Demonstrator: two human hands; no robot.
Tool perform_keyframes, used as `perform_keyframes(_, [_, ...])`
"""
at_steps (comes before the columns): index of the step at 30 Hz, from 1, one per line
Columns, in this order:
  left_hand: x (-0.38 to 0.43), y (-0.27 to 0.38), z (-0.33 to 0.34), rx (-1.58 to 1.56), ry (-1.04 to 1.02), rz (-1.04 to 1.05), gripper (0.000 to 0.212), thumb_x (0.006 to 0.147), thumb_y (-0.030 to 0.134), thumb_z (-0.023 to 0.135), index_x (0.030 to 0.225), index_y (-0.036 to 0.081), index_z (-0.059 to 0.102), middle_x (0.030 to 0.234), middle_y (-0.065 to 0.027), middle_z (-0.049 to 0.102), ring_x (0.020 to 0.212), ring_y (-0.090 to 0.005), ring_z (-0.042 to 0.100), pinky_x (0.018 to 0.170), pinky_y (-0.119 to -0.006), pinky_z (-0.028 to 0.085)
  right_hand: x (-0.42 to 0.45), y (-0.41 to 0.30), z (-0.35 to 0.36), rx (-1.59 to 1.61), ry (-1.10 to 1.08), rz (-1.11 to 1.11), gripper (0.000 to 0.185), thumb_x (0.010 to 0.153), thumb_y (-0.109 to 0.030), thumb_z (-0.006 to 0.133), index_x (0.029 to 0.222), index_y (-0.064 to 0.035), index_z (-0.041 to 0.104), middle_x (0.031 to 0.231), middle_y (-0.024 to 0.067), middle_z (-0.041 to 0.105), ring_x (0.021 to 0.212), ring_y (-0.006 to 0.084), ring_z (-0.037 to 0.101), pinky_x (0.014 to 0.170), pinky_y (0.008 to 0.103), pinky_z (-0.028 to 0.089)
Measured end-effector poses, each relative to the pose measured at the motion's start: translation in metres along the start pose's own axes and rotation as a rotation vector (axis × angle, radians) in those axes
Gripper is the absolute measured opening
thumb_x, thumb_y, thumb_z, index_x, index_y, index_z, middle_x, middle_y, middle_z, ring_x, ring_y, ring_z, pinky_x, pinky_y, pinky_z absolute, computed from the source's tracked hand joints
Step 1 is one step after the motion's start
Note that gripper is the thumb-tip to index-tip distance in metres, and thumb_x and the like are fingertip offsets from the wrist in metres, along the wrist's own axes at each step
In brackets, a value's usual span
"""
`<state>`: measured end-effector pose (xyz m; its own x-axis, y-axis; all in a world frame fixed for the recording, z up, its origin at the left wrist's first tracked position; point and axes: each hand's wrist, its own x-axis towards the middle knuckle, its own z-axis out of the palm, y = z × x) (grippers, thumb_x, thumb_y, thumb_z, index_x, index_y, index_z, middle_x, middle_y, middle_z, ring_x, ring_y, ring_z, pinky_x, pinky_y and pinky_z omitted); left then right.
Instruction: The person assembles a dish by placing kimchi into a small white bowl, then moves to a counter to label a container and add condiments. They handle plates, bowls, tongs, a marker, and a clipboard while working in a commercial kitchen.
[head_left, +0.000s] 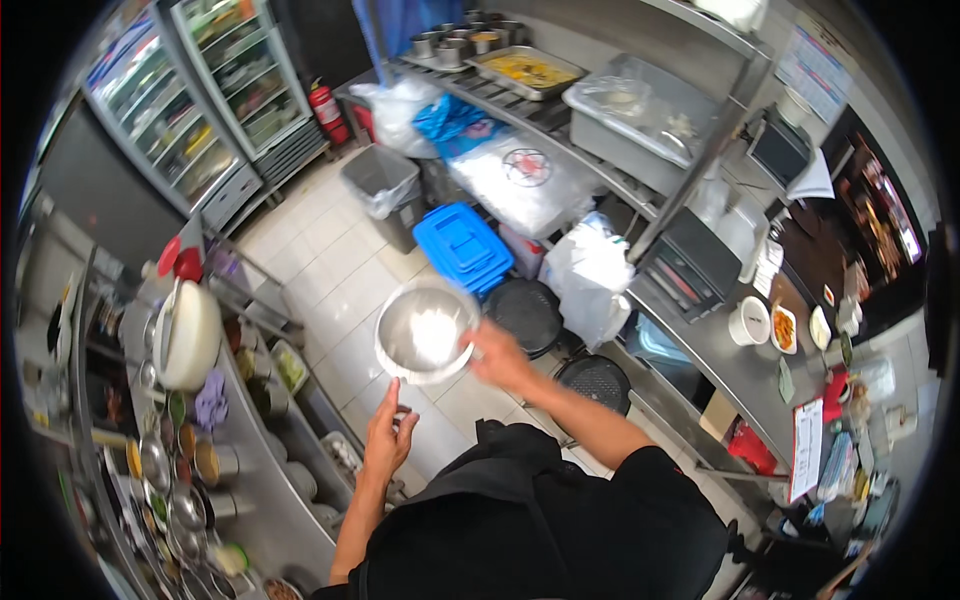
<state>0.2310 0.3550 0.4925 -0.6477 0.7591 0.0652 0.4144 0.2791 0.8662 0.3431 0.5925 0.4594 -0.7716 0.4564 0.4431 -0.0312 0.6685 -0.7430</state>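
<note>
A round, shiny metal bowl (418, 330) is in the air before me, its inside facing up and looking bare apart from a bright glare. My right hand (499, 356) grips its right rim, slightly blurred. Just below the bowl, my left hand (390, 433) has its fingers apart and holds nothing. The left index fingertip comes close to the bowl's lower rim; whether it touches is unclear. Under the bowl lies the tiled floor (330, 285), and a blue lidded plastic bin (463, 244) stands just beyond it.
At left, a steel counter (281, 499) carries a large cream-coloured tub (187, 337), a purple cloth (212, 401) and several metal containers. On the right counter (690, 330) are a white tub (748, 321) and a clipboard (806, 450). Black round-topped stools (523, 315), a grey waste bin (382, 187) and glass-door fridges (244, 75) border the floor.
</note>
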Motion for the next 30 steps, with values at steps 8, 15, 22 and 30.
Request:
perform_keyframes(8, [0.168,-0.014,0.079,-0.088,-0.181,0.303,0.007,0.085,0.004,0.068,0.089,-0.001,0.071,0.092,-0.0142,0.071,0.078,-0.0206,0.067,0.069,-0.030,0.052,0.171,0.086,-0.281,-0.478,0.932,0.143,0.030,0.074,-0.015,0.075,0.100,-0.0064,0.062,0.096,0.0185,0.061,0.086,0.0373,0.060,0.074,0.0423,0.048])
perform_keyframes(15, [0.196,-0.136,0.168,-0.051,-0.831,0.086,0.006,0.083,0.005,0.070,0.085,-0.001,0.070,0.074,-0.0088,0.070,0.064,-0.0108,0.064,0.061,-0.026,0.051,0.133,0.128,-0.254,-0.555,0.949,0.132,0.028,0.084,-0.013,0.064,0.110,-0.0033,0.060,0.092,0.0153,0.065,0.083,0.0273,0.065,0.071,0.0375,0.051])
perform_keyframes(22, [0.277,-0.252,0.188,0.712,-1.358,0.414,0.041,0.081,0.043,0.069,0.073,0.003,0.068,0.072,-0.0137,0.068,0.070,-0.0249,0.067,0.067,-0.040,0.052,-0.202,0.166,0.071,-0.490,0.603,1.163,0.049,0.090,-0.048,0.056,0.086,-0.0006,0.066,0.085,0.0220,0.063,0.082,0.0383,0.062,0.075,0.0478,0.049])
perform_keyframes(30, [0.442,-0.288,0.269,1.522,-1.785,0.013,0.037,0.087,0.044,0.060,0.108,0.014,0.062,0.093,-0.0099,0.069,0.095,-0.0282,0.063,0.085,-0.042,0.047,-0.288,-0.055,0.340,-0.453,1.633,2.109,0.032,0.076,-0.027,0.066,0.066,0.0032,0.066,0.066,0.0249,0.062,0.068,0.0409,0.064,0.067,0.0476,0.051])
